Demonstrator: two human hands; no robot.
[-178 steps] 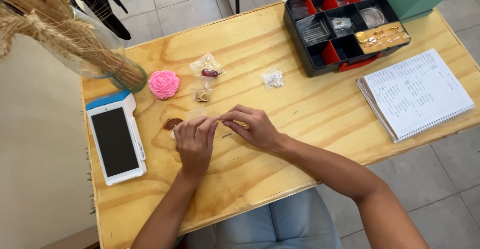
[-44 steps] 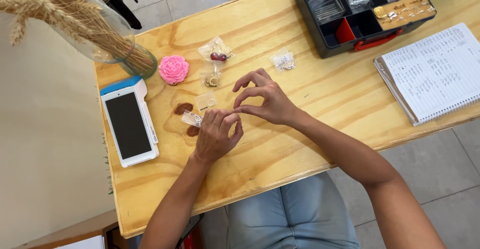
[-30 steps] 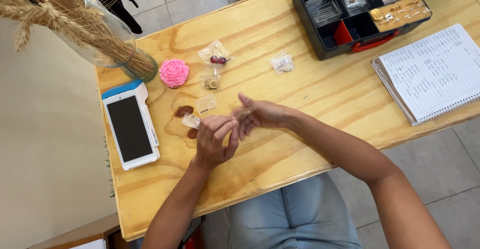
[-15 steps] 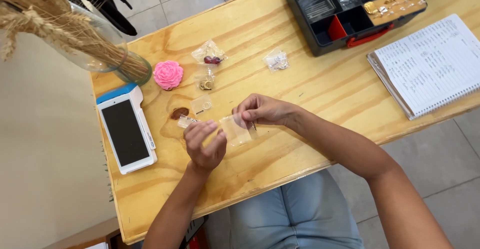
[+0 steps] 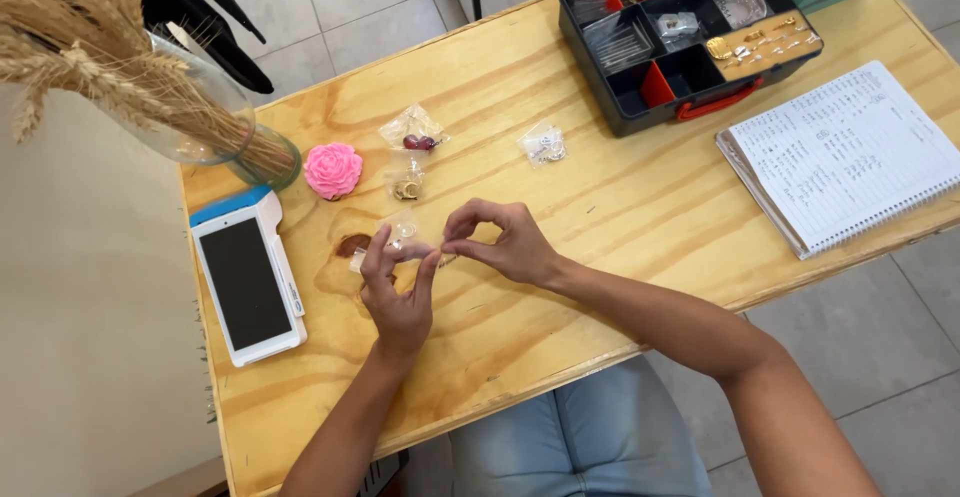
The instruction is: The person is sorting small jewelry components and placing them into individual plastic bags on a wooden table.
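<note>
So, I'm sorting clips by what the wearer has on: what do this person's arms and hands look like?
Both arms are bare all the way up, with no sleeves in view. The left hand and right hand wear no gloves, and I can make out no rings, watch or bracelets. Blue denim covers the lap below the table edge.

bright, even daylight (soft shadows only), sharp throughout, no glare.
</note>
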